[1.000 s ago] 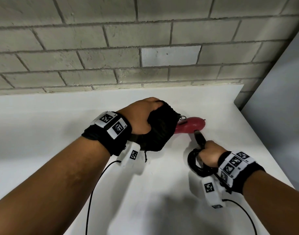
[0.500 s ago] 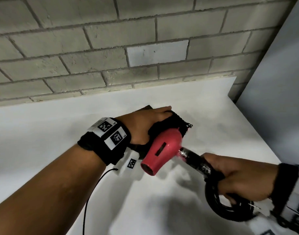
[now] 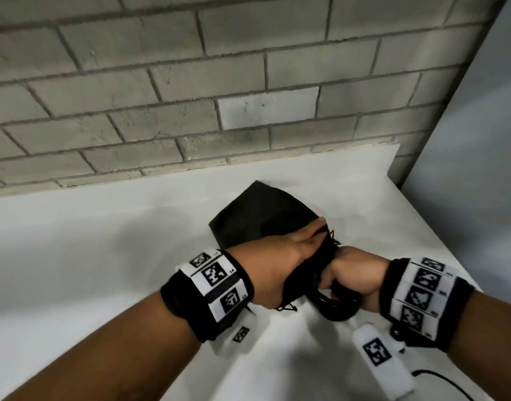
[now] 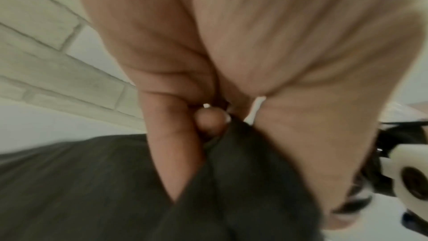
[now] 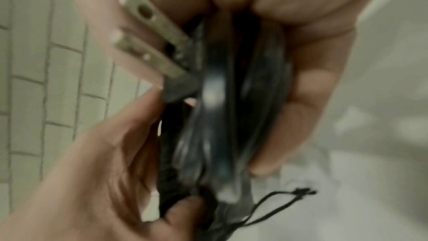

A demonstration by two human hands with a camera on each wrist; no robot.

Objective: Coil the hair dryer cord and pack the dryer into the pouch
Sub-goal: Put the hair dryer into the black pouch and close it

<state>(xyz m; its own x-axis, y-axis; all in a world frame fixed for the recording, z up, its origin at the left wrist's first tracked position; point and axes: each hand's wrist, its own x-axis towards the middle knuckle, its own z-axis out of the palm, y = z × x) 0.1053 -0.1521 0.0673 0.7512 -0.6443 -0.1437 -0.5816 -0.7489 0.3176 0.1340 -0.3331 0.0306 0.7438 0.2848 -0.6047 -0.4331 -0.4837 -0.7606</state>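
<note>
Nearest, the right hand (image 3: 351,274) is curled tight around the coiled cord (image 5: 222,109) — glossy black loops bunched together, with the plug (image 5: 159,47) and its two flat metal prongs sticking out at the top of the fist. A curve of the coil (image 3: 334,306) hangs out below the knuckles, just over the white table (image 3: 89,256). The hand is pushed right up to the mouth of the pouch (image 3: 260,215), touching the left hand (image 3: 280,270).

The left hand grips the pouch's gathered opening, thumb and fingers (image 4: 171,146) pinching a fold of the dark cloth (image 4: 92,190). A thin black drawstring (image 5: 284,202) with a knotted end trails loose from the rim.

The dryer itself is out of sight; whether it lies inside the pouch cannot be told from here. The pouch is soft, matt black cloth — its far end lies flat on the table, one corner pointing toward the brick wall (image 3: 161,82) behind. Both wrists wear black bands (image 3: 216,287) with square printed markers.
</note>
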